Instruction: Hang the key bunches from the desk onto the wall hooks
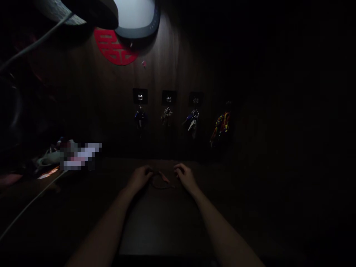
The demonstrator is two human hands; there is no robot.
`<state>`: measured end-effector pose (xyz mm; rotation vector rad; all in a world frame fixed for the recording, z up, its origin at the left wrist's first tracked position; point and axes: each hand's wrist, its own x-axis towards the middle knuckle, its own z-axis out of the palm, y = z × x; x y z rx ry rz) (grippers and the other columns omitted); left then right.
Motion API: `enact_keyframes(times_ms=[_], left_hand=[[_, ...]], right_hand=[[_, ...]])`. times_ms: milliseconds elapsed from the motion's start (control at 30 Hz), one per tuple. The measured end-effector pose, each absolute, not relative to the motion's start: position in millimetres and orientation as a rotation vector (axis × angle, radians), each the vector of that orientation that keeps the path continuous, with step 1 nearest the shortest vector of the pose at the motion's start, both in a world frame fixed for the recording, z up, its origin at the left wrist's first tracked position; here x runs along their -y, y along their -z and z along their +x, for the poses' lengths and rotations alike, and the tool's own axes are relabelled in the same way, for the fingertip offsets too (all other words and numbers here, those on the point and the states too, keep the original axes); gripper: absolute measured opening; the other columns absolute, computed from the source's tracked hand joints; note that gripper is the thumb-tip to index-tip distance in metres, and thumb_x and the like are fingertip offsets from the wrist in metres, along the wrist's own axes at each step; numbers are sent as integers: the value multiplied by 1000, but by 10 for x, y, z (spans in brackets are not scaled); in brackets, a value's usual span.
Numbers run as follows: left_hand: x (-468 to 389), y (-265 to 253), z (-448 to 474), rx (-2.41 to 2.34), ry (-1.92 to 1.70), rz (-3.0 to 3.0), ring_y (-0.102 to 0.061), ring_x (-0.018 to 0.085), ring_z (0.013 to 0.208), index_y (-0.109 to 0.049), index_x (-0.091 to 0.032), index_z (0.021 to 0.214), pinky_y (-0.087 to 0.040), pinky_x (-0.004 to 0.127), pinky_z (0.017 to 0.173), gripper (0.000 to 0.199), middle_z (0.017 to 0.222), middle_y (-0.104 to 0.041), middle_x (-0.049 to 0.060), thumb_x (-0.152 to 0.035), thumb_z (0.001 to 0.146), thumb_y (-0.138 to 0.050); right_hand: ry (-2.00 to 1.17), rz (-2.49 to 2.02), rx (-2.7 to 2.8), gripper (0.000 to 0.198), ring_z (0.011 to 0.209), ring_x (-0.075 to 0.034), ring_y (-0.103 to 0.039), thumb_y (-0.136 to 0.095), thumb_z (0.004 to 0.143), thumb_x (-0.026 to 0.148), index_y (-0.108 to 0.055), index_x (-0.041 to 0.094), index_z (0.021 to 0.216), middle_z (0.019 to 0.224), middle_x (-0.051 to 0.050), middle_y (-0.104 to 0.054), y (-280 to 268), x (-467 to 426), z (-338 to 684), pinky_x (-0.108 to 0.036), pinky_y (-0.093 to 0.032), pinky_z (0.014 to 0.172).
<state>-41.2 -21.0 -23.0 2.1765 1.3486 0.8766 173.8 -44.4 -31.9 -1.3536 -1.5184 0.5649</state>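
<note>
In dim light, a thin dark cord [160, 188] lies in a loose loop on the dark tabletop, with a reddish-brown piece [164, 178] along its upper side. My left hand [141, 175] is at the loop's left end, its fingers closed around that part of the cord. To the right of the loop is my right hand [185, 175], a small gap away from it. Its fingers are loosely bent and somewhat apart, and I see nothing in them. Darkness hides the finer details of the cord and the fingertips.
Key bunches [194, 118] and a colourful braided cord [221, 126] hang from hooks on the wooden back panel. Above are a red paper cutout [115, 48] and a lamp [136, 16]. A white cable [33, 204] crosses the left side, near a blurred-out pale item [83, 154].
</note>
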Motion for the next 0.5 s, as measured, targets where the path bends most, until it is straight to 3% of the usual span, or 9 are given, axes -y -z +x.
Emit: enact_keyframes(times_ms=[133,233,333,500], left_hand=[[262,217,-326,-1194,-905,2182,-62,17,91,-64,-22,92,-44,25,79,22,96,-68,1,-24,79,-47],[285,202,-302,-1146,-933,2180,-61,17,93,-63,-21,95,-45,25,81,22,98,-68,2,-25,80,-46],[306,193,-288,-1135,-958,2186,-60,17,95,-61,-21,98,-45,27,84,24,100,-67,2,-28,82,-46],[345,174,-251,-1054,-1012,2257,-59,17,97,-61,-21,99,-45,30,87,24,103,-65,4,-28,83,-45]], right_hand=[[-399,-1390,1870,20,91,-18,-56,-47,78,29,-61,22,91,94,-3,-64,217,625,1710,-32,-38,82],[-361,-1565,1992,33,100,-21,-51,-60,72,39,-59,26,102,102,-3,-61,152,756,1795,-37,-33,88],[-352,-1659,2012,35,98,-21,-50,-67,66,37,-61,26,99,101,-3,-60,143,810,1908,-36,-33,85],[-360,-1529,1989,4,84,-18,-53,-60,73,22,-63,23,76,85,-2,-60,170,767,1944,-30,-36,75]])
